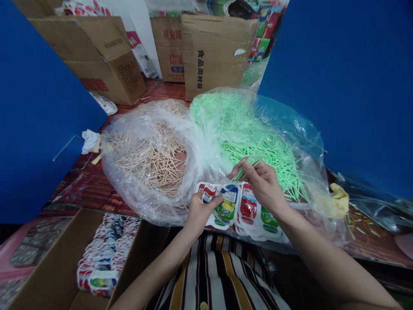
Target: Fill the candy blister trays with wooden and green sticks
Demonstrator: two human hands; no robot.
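My left hand (pixel 199 212) pinches a small flat printed packet (pixel 227 207) with a green-and-yellow label, thumb on top. More such packets (pixel 249 206), red and green, lie overlapping beside it near the table's front edge. Fingers of my right hand (pixel 266 186) are closed round a small bunch of thin green sticks (pixel 248 166), held just above the packets. Right behind that hand a clear plastic bag lies open on a heap of bright green sticks (pixel 271 148). To its left, another clear bag holds pale wood-coloured sticks (pixel 164 165).
At the lower left, an open cardboard box (pixel 54 262) contains rows of stacked packets (pixel 106 249). Cardboard cartons (pixel 216 56) stand at the back, with another carton (pixel 97 56) back left. Blue partitions (pixel 351 86) flank the table. A yellowish cloth (pixel 338 201) lies right.
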